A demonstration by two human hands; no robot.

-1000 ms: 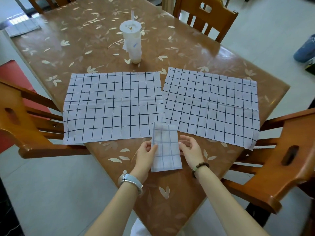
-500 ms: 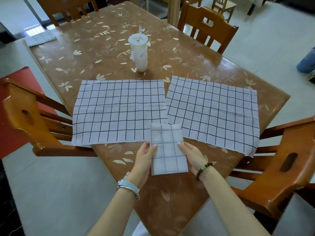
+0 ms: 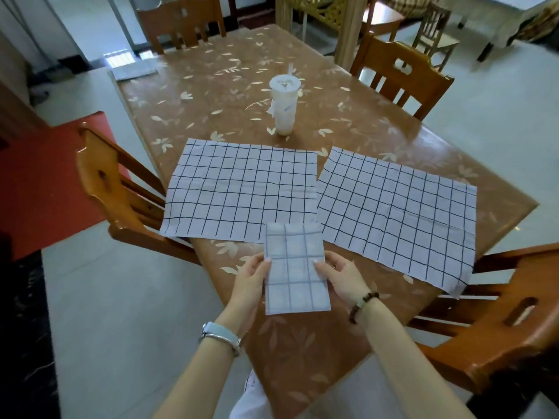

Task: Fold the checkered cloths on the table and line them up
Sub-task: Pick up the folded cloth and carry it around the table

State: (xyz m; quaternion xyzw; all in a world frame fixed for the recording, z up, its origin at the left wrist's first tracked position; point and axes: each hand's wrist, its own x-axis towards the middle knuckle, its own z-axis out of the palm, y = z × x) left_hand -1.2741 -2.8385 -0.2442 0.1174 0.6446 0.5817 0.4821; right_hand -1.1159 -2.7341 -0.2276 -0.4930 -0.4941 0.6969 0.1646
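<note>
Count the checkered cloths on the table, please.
3: one small folded white checkered cloth between both hands at the near corner, one unfolded white checkered cloth behind it on the left, another unfolded cloth on the right. None seems hidden.

- No legible text, brand or number is seen anywhere.
- Cup (image 3: 284,105): a small printed mark is seen on the lid and a blue scribble on the side; both too blurred to be read.
- Paper (image 3: 134,69) at far table corner: print not resolvable.
</note>
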